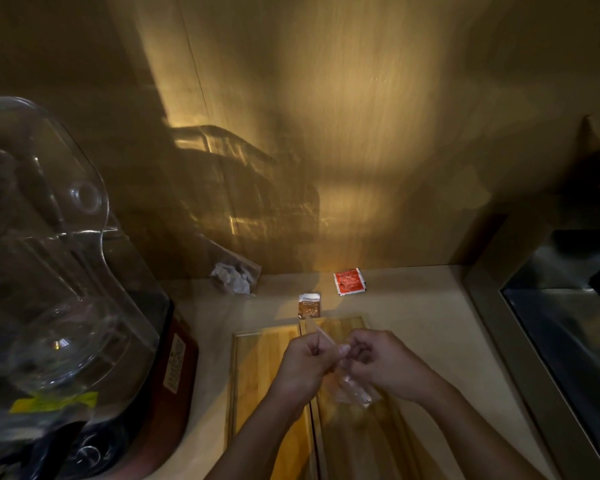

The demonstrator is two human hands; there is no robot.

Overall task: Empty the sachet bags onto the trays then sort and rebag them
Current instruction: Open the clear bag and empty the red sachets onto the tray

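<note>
Two wooden trays lie side by side on the counter, the left tray (pixel 257 368) and the right tray (pixel 364 441). Above the right tray, my left hand (pixel 307 365) and my right hand (pixel 381 362) both pinch the top edge of a clear plastic bag (pixel 355 389), which hangs between them. What the bag holds is too blurred to tell. A brown sachet (pixel 309 305) lies just beyond the trays. A red sachet (pixel 349 281) lies further back near the wall.
A large clear plastic dome on a dark red base (pixel 66 271) fills the left side. Crumpled clear plastic (pixel 234 277) sits by the wall. A metal sink (pixel 568 323) borders the counter on the right. A wooden wall rises behind.
</note>
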